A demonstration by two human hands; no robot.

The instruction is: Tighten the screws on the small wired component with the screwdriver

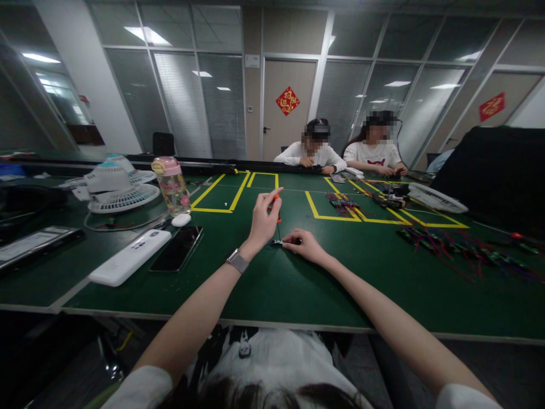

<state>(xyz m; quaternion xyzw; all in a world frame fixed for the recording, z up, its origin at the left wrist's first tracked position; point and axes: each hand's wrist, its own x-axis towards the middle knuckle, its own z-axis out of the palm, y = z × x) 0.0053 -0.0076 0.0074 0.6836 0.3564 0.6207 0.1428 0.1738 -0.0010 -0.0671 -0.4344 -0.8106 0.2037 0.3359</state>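
My left hand (263,220) wraps round a screwdriver (279,219) with an orange and dark handle, its index finger stretched up by the handle's top. The screwdriver stands upright, and its thin shaft runs down to a small circuit board (277,243) on the green table. Whether the tip sits in a screw is too small to tell. From the right side, my right hand (307,246) pinches the board's edge with thumb and fingertips. A few wires seem to come off the board's left end.
Left of my hands lie a black phone (177,249), a white power bank-like block (130,257), a bottle (172,187) and white fan parts (123,190). Wired boards (472,250) are heaped at right, with another cluster (342,205) by yellow tape. Two people sit across the table.
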